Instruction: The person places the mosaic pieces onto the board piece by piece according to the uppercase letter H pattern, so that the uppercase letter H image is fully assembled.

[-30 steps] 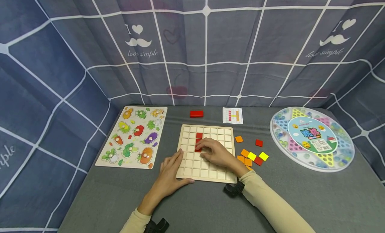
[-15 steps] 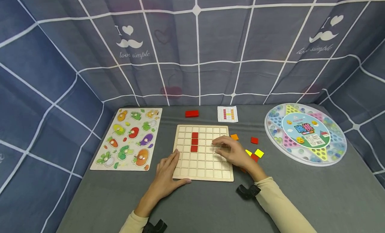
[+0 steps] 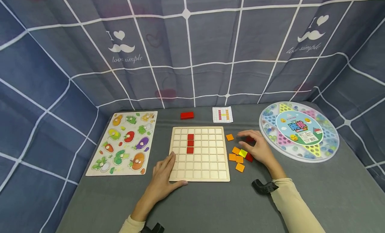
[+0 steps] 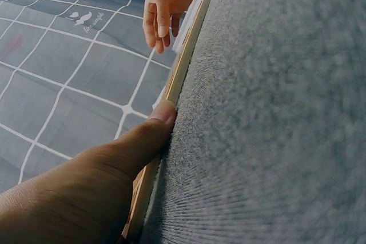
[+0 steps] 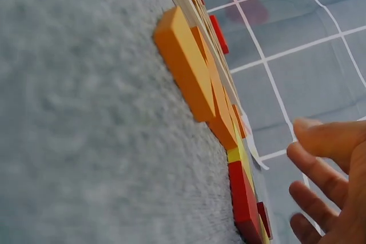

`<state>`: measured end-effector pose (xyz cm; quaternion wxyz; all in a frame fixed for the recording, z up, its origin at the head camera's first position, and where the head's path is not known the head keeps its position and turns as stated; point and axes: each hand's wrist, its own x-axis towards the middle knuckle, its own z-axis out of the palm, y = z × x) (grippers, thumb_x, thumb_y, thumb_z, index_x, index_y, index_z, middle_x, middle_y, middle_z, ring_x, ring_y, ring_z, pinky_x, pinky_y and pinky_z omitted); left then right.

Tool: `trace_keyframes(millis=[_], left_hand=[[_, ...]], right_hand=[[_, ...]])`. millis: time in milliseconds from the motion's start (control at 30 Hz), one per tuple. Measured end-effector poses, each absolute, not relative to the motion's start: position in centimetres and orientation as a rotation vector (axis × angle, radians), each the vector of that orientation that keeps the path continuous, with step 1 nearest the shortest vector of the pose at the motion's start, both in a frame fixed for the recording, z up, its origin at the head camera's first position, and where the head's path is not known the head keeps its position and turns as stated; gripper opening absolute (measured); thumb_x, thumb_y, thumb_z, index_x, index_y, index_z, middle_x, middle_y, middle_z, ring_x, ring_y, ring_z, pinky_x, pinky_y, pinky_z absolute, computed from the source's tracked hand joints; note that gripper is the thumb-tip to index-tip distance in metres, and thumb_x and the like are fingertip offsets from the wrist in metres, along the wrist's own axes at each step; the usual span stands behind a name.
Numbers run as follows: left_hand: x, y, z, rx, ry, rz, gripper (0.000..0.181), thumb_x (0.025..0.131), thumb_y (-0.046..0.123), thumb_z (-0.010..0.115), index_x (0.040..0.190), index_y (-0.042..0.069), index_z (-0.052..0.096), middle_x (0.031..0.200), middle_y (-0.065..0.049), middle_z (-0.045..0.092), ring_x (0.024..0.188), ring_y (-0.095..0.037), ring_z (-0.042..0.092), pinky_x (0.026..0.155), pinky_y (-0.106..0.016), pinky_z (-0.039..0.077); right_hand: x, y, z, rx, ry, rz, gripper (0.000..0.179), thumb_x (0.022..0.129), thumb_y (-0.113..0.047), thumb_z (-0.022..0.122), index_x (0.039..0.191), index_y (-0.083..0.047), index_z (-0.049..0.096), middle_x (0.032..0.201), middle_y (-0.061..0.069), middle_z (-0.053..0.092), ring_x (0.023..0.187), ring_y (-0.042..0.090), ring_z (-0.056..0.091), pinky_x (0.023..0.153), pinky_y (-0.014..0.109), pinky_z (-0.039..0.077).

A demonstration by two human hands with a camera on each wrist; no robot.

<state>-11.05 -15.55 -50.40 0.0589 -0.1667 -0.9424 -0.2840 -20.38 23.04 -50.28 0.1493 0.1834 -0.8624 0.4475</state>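
Checked curtain (image 3: 210,39) behind the grey desk (image 3: 207,209) reads "love simple". Head view: left hand (image 3: 162,176) lies relaxed along the wooden board (image 3: 207,166), which carries three red tiles (image 3: 190,143); right hand (image 3: 259,148) is loose over another red tile (image 3: 249,139) and could push the yellow tile (image 3: 243,153), crowded near its thumb. Left wrist: left thumb touches the board's edge. Right wrist: right grip is empty.

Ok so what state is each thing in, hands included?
Grid board, lying flat
Set red tiles, three in one column
Left hand, touching the board's left and near edges
Loose red tiles, partly hidden
Right hand, fingers relaxed, by them
Orange tiles, loose
Yellow tile, loose
Red block, lying flat
Card, face up
Vegetable board, picture side up
Round game, printed side up
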Motion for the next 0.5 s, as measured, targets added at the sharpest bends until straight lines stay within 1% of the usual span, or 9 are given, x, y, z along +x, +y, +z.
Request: trace_keyframes(millis=[100,167,300,367,500], left_hand=[[-10.98,-15.55,-50.54,-0.499,-2.86,-0.861,0.109,0.07,0.053,0.083,0.154,0.008,0.029,0.16,-0.01,0.031,0.122,-0.03,0.04,0.101,-0.053,0.026],[-11.02,-15.53,-50.57,-0.499,-2.86,-0.858,0.11,0.07,0.053,0.083,0.155,0.008,0.029,0.16,-0.009,0.03,0.121,-0.029,0.04,0.101,-0.054,0.026],[-11.1,-15.48,-50.59,-0.501,-2.855,-0.85,0.11,0.07,0.052,0.083,0.155,0.009,0.029,0.16,-0.009,0.03,0.122,-0.03,0.04,0.1,-0.053,0.027],[-11.14,-15.47,-50.58,-0.502,-2.848,-0.847,0.11,0.069,0.052,0.084,0.154,0.008,0.03,0.16,-0.01,0.031,0.122,-0.03,0.04,0.099,-0.052,0.027],[-11.17,-15.52,-50.66,-0.5,-2.846,-0.845,0.109,0.069,0.052,0.084,0.154,0.008,0.03,0.16,-0.01,0.031,0.121,-0.03,0.041,0.098,-0.051,0.027]], right_hand=[[-20.61,23.19,-50.55,0.509,-2.516,1.261,0.029,0.084,-0.005,0.076,0.112,-0.009,0.071,0.12,0.009,0.067,0.113,0.027,0.05,0.093,0.042,0.034],[-20.69,23.25,-50.75,0.503,-2.545,1.255,0.029,0.085,-0.003,0.075,0.113,-0.01,0.071,0.121,0.009,0.067,0.115,0.028,0.05,0.095,0.044,0.034],[-20.68,23.32,-51.11,0.486,-2.606,1.276,0.03,0.087,0.001,0.071,0.113,-0.011,0.071,0.124,0.006,0.066,0.115,0.026,0.051,0.094,0.041,0.037],[-20.64,23.33,-51.2,0.486,-2.627,1.29,0.03,0.087,0.003,0.069,0.113,-0.013,0.071,0.127,0.005,0.065,0.118,0.026,0.051,0.096,0.041,0.037],[-20.7,23.37,-51.32,0.514,-2.65,1.326,0.033,0.087,0.006,0.067,0.113,-0.014,0.071,0.132,0.004,0.062,0.127,0.028,0.049,0.103,0.047,0.036]])
